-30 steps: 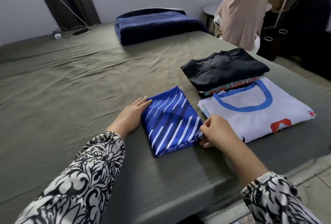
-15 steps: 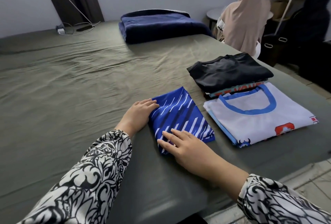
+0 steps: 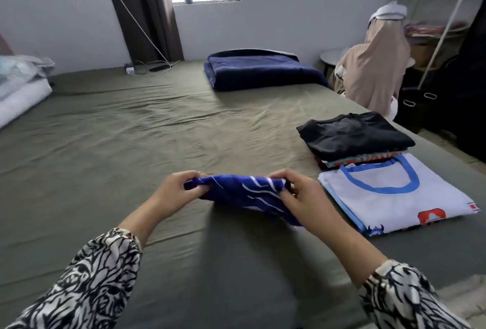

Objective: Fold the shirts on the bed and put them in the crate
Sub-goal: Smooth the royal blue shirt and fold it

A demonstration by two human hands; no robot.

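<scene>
A folded blue shirt with white stripes [image 3: 246, 195] is lifted just off the olive bed sheet [image 3: 131, 144] near the front edge. My left hand [image 3: 176, 191] grips its left end and my right hand [image 3: 299, 198] grips its right end, fingers curled round the cloth. To the right lies a folded white shirt with a blue collar [image 3: 394, 197]. Behind it a folded black shirt [image 3: 352, 132] tops a small stack of folded shirts. No crate is in view.
A folded navy blanket [image 3: 263, 70] lies at the far end of the bed. Pale bedding [image 3: 21, 84] sits at the far left. A beige garment [image 3: 376, 70], a white rack [image 3: 447, 13] and dark bags stand right of the bed. Cables lie by the curtain.
Both hands went from lying flat on the blue shirt to gripping its two ends and raising it off the sheet. The camera has tilted up, showing the window.
</scene>
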